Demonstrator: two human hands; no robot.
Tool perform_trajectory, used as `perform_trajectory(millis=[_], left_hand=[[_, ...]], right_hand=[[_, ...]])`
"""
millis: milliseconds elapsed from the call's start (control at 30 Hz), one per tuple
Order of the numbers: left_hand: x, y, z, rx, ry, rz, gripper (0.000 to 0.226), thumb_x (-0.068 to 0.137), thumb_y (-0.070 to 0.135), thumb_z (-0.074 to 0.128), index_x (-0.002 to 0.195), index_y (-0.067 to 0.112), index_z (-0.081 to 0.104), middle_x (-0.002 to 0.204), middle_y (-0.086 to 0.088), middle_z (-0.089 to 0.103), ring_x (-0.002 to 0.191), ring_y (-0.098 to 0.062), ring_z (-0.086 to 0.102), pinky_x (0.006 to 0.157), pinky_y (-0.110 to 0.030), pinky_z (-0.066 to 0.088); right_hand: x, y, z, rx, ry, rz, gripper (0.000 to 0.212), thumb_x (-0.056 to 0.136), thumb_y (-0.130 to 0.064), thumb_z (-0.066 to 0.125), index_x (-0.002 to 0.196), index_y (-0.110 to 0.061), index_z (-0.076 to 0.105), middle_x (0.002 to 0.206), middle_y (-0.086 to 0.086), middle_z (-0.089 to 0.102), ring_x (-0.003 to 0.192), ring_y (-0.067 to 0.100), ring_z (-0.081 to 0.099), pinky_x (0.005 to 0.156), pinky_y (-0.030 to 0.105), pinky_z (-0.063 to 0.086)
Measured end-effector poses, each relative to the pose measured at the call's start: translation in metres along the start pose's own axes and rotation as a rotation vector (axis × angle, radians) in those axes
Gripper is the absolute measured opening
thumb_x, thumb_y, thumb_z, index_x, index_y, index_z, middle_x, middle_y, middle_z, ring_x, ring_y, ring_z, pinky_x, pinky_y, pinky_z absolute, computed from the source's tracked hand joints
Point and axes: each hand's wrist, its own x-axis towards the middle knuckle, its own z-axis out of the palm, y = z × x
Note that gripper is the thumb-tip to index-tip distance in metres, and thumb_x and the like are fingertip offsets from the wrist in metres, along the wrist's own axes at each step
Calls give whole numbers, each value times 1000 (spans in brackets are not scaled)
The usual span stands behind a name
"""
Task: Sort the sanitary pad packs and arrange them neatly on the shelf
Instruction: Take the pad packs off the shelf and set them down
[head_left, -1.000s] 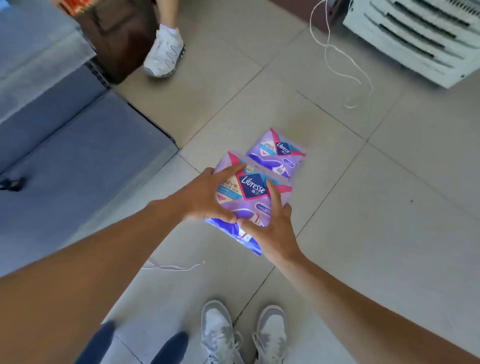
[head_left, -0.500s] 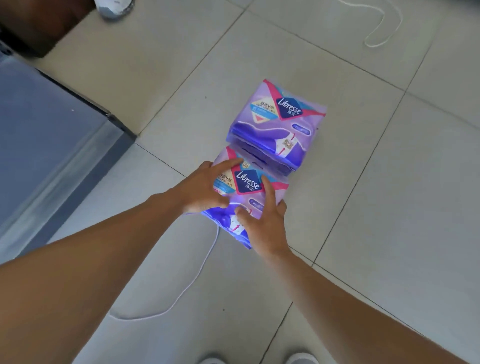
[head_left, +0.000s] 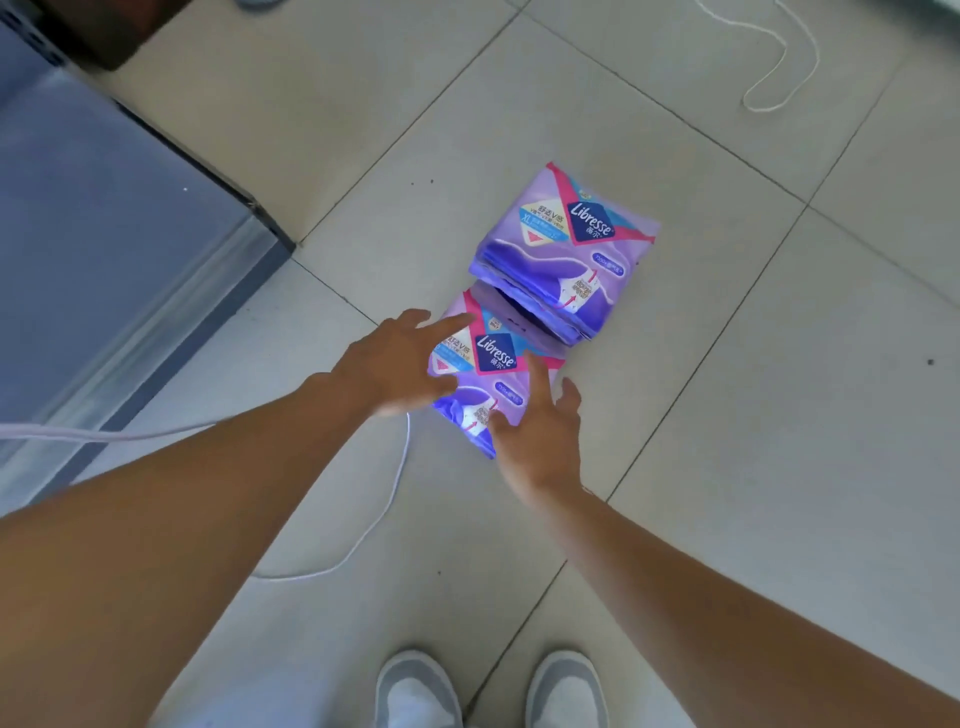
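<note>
Both hands have let go of the near pack since a moment ago, fingers now spread. It lies on the floor, touching the far pack at its 1 o'clock. Left hand hovers over its left edge, right hand at its near corner, both wide and empty. This looks like gathering; next, shelving.
</note>
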Motion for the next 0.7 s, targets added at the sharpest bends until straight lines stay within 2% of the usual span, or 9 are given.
perform_trajectory(millis=[100,267,367,467,533,600,700], left_hand=[[-55,16,-36,103,37,-25,77,87,60,55,150,51,10,161,0,18,142,-23,28,106,-38,36],[-150,38,-107,211,98,-87,75,88,60,48,152,45,11,159,-5,20,141,-26,27,108,-39,33],[-204,46,-149,296,157,-196,73,89,60,43,152,41,12,157,-9,18,142,-31,22,110,-43,29],[-255,52,-189,350,195,-321,70,89,56,45,150,34,19,156,-13,17,140,-36,21,109,-48,28],[-290,53,-217,346,222,-393,63,91,51,47,147,29,29,157,-15,11,139,-36,22,108,-48,30],[-322,53,-240,292,241,-458,57,91,47,49,143,27,37,159,-15,4,139,-36,23,108,-47,33],[-372,43,-271,201,309,-558,57,91,43,50,144,28,37,161,-14,0,141,-35,22,109,-46,31]], right_hand=[[-44,-36,-26,-205,-30,-106,70,94,-33,56,153,-38,19,158,13,13,142,33,22,109,43,35],[-100,-122,-79,-508,-32,-357,63,91,-35,57,149,-32,33,157,17,19,142,34,24,108,47,36],[-134,-176,-109,-611,-22,-496,58,87,-31,62,142,-26,45,156,21,25,140,39,29,105,50,37],[-165,-226,-135,-713,-121,-568,53,92,-32,56,142,-25,41,159,19,14,144,38,19,110,47,31],[-185,-260,-152,-786,-187,-610,47,94,-31,51,139,-23,42,159,15,11,145,35,15,110,44,30],[-203,-290,-164,-812,-197,-674,39,94,-28,49,132,-19,48,156,14,18,143,34,17,106,42,34],[-234,-339,-177,-839,-229,-781,40,93,-27,48,132,-18,48,153,13,23,141,32,20,103,40,35]])
